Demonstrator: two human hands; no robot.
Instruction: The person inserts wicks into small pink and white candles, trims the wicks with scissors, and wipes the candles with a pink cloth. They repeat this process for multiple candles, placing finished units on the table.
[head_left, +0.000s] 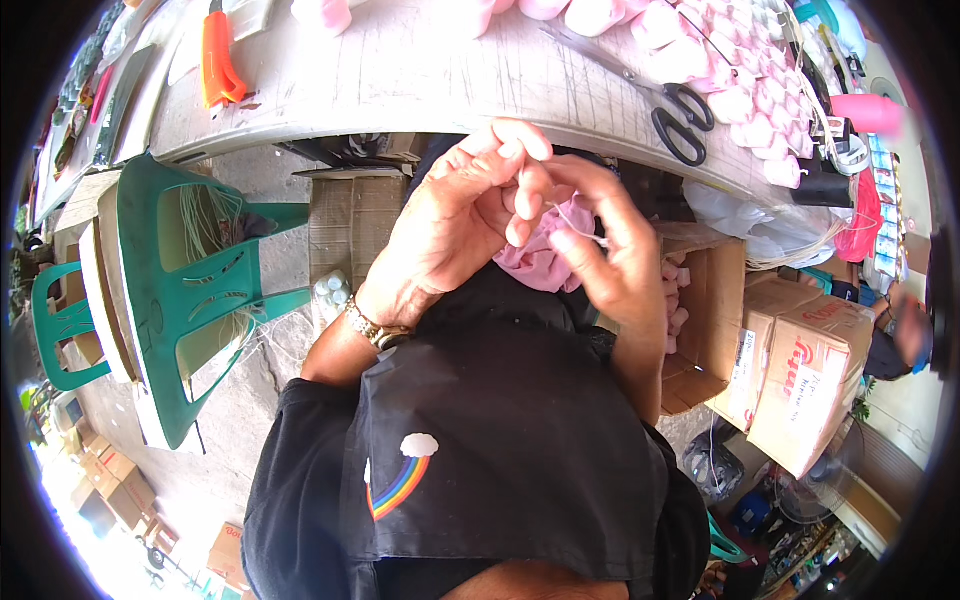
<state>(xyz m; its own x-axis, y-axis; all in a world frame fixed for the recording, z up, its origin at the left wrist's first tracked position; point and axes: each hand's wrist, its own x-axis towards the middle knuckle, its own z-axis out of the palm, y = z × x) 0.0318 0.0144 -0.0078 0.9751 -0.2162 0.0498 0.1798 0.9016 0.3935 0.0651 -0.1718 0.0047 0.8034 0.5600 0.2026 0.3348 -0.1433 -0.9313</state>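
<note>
In front of my black apron [510,440], my two hands meet just short of the table's near edge. My left hand [450,205] has its fingers curled and their tips pinched together on a thin white string [575,218]. Reaching across to those fingertips, my right hand [615,235] is bent round the same string, its thumb below and its fingers slightly blurred. The string trails between the hands, over a bunched pink cloth [545,258] behind them at my lap. Fingers partly hide both the cloth and the string.
Black-handled scissors [685,122] lie on the table [400,85], beside a heap of pink padded pieces [745,100]. An orange-handled tool [218,62] rests at the table's left. A green plastic chair [150,300] stands left; cardboard boxes [800,375] stand right, near an open carton [710,345].
</note>
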